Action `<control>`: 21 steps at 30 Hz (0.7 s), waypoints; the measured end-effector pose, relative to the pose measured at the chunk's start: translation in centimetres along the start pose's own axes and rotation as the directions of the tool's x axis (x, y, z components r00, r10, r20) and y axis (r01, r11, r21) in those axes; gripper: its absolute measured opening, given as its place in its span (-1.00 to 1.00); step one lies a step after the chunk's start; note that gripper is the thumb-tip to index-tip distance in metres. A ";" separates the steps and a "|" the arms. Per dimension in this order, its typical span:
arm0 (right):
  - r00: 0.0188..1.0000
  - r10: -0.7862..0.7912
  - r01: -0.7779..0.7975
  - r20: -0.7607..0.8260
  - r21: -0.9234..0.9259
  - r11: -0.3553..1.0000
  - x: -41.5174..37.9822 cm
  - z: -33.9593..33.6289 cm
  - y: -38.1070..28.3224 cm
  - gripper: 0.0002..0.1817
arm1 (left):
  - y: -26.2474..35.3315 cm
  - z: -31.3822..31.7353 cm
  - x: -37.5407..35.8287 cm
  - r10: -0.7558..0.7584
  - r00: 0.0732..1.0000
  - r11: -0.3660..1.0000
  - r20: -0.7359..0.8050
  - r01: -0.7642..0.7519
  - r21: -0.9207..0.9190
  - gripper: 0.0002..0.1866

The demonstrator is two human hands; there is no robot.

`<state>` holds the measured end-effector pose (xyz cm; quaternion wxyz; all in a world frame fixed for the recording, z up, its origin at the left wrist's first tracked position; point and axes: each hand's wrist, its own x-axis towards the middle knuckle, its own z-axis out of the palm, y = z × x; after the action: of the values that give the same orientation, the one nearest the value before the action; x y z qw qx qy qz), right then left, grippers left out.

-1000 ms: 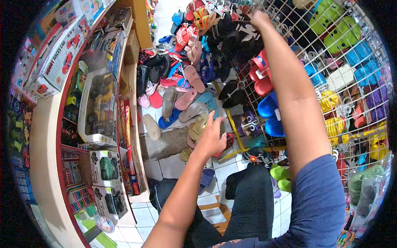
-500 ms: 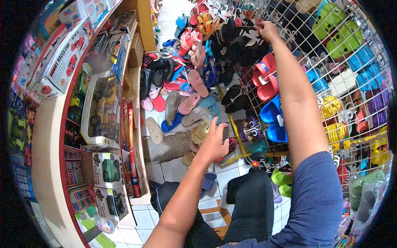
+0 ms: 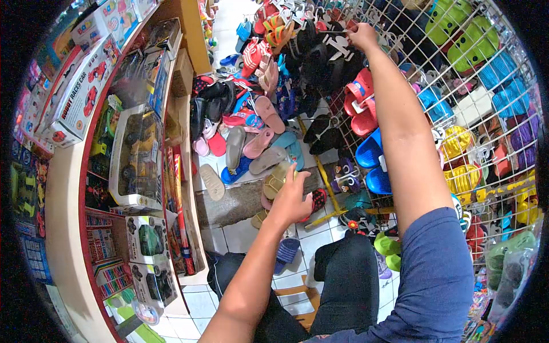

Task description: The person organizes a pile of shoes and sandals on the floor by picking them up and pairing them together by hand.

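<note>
My right hand (image 3: 362,34) is raised high against a white wire rack (image 3: 503,86) and its fingers pinch a white hanger (image 3: 337,41) that carries a pair of black sandals (image 3: 323,66). My left hand (image 3: 291,197) reaches forward and down with its fingers apart, holding nothing. It hovers over loose sandals on the floor, nearest to a tan sandal (image 3: 273,184). Red slides (image 3: 360,106) and blue slides (image 3: 372,163) hang on the rack beside my right forearm.
Shelves on the left hold boxed toy cars (image 3: 137,154) and a racing-car box (image 3: 80,86). Several sandals cover the tiled floor (image 3: 246,148) ahead. A yellow rack leg (image 3: 323,183) stands on the floor. My knees in dark trousers (image 3: 343,274) are below.
My right hand has shifted slightly on the hanger at the rack top. My left hand stays stretched over the floor sandals, drifting a little down and left.
</note>
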<state>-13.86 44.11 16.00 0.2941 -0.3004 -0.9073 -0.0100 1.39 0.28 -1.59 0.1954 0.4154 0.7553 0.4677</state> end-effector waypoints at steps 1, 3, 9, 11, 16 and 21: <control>1.000 -0.001 0.001 0.000 0.001 1.000 0.3 0.4 0.3 -0.77 | -0.1 0.0 0.0 0.017 1.000 1.000 -0.014 -0.017 0.017 -0.49; 0.998 0.037 -0.041 0.056 0.069 0.997 1.4 1.2 1.3 -0.75 | -0.2 0.1 0.0 0.035 0.999 0.999 -0.028 -0.034 0.035 -0.48; 0.980 0.074 -0.067 0.186 -0.043 0.997 3.5 0.8 2.8 -0.70 | -0.1 -0.8 0.2 -0.026 0.999 0.998 0.028 0.027 -0.064 -0.45; 0.965 0.136 -0.155 0.223 0.069 0.985 2.1 -2.1 0.6 -0.70 | -0.6 -0.6 -0.1 0.022 1.000 1.000 -0.016 -0.021 0.014 -0.45; 0.989 0.113 -0.107 0.096 -0.070 0.992 2.8 -0.2 2.6 -0.67 | -0.4 -1.0 -0.2 -0.035 0.999 0.999 0.011 0.035 -0.009 -0.46; 0.990 0.131 -0.124 0.059 -0.112 0.986 2.4 0.1 2.9 -0.69 | 0.2 -1.0 -0.3 -0.060 0.998 0.998 0.037 0.059 0.029 -0.47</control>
<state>-13.88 47.75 16.80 0.2474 -0.3735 -0.8935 -0.0302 0.98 -0.40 -0.95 0.2175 0.4043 0.7699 0.4432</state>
